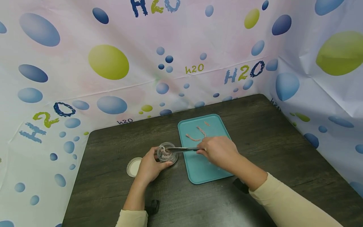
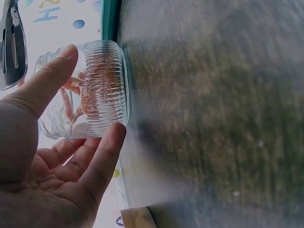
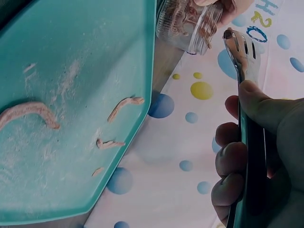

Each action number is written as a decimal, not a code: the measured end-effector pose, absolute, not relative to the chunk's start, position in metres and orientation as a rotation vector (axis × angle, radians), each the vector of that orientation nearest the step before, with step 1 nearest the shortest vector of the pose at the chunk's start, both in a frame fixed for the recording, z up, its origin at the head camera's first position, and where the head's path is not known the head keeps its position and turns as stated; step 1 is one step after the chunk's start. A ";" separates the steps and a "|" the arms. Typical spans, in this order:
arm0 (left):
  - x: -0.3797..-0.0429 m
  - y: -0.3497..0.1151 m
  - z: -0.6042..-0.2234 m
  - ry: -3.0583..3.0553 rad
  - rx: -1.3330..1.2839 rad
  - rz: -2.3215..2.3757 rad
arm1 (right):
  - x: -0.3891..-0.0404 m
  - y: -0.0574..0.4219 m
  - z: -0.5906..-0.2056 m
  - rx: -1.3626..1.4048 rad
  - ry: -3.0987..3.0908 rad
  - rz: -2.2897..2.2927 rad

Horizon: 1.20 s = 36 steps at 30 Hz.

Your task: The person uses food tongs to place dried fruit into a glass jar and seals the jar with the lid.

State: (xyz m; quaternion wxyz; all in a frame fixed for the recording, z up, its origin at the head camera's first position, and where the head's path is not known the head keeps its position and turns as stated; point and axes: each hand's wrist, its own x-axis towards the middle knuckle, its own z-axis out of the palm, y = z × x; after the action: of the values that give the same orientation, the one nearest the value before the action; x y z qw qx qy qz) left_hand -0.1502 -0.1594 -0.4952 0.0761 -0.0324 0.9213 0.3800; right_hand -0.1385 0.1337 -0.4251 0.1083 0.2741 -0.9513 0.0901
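Note:
My left hand [image 1: 150, 166] grips a small clear jar [image 2: 107, 85] with ribbed sides, thumb on one side and fingers on the other. Pinkish-brown strips [image 2: 71, 97] lie inside the lidless jar. My right hand [image 1: 219, 151] holds metal tongs [image 1: 182, 149] with slotted ends, fingers wrapped round the handle. In the head view the tips of the tongs overlap the jar's mouth; the right wrist view has them just beside it. Several more pinkish strips [image 3: 124, 107] are spread on the turquoise tray [image 1: 198, 175] under my right hand, among whitish powdery marks.
A round lid [image 1: 133, 167] with a pale centre lies left of my left hand. The dark wooden table [image 1: 113, 195] ends at the back against a white sheet [image 1: 141, 63] printed with blue and green dots. The tray has a low raised rim.

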 end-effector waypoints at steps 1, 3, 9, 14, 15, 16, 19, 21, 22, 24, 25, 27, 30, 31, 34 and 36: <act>-0.150 -0.159 -0.495 2.761 -0.096 1.137 | -0.138 0.133 -0.425 0.812 -2.796 0.264; -0.150 -0.159 -0.496 2.759 -0.096 1.134 | -0.138 0.132 -0.426 0.820 -2.797 0.262; -0.151 -0.160 -0.496 2.750 -0.092 1.141 | -0.137 0.131 -0.428 0.818 -2.803 0.263; -0.151 -0.159 -0.496 2.750 -0.093 1.144 | -0.137 0.131 -0.428 0.814 -2.802 0.259; -0.151 -0.159 -0.496 2.751 -0.093 1.142 | -0.137 0.131 -0.428 0.811 -2.804 0.263; -0.151 -0.159 -0.496 2.751 -0.095 1.139 | -0.137 0.131 -0.428 0.806 -2.808 0.271; -0.151 -0.160 -0.495 2.756 -0.096 1.135 | -0.137 0.132 -0.428 0.792 -2.817 0.284; -0.150 -0.160 -0.495 2.753 -0.097 1.145 | -0.137 0.132 -0.428 0.783 -2.821 0.293; -0.150 -0.160 -0.494 2.749 -0.098 1.153 | -0.137 0.133 -0.429 0.780 -2.821 0.295; -0.150 -0.160 -0.494 2.743 -0.101 1.167 | -0.137 0.134 -0.429 0.780 -2.821 0.295; -0.150 -0.160 -0.494 2.742 -0.099 1.170 | -0.137 0.134 -0.429 0.779 -2.824 0.294; -0.150 -0.160 -0.494 2.739 -0.101 1.174 | -0.137 0.136 -0.430 0.770 -2.836 0.296; -0.150 -0.160 -0.494 2.744 -0.106 1.161 | -0.137 0.138 -0.430 0.728 -2.878 0.293; -0.150 -0.160 -0.494 2.747 -0.103 1.157 | -0.137 0.139 -0.429 0.709 -2.890 0.297; -0.150 -0.160 -0.494 2.749 -0.104 1.152 | -0.137 0.142 -0.426 0.657 -2.928 0.328; -0.150 -0.160 -0.495 2.750 -0.099 1.150 | -0.137 0.144 -0.425 0.630 -2.942 0.344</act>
State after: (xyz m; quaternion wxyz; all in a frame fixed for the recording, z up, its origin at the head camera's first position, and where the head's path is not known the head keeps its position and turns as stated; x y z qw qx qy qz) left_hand -0.1504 -0.1603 -0.4947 0.0795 -0.0332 0.9192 0.3842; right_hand -0.1374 0.1439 -0.4250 0.0564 0.2078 -0.9699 0.1135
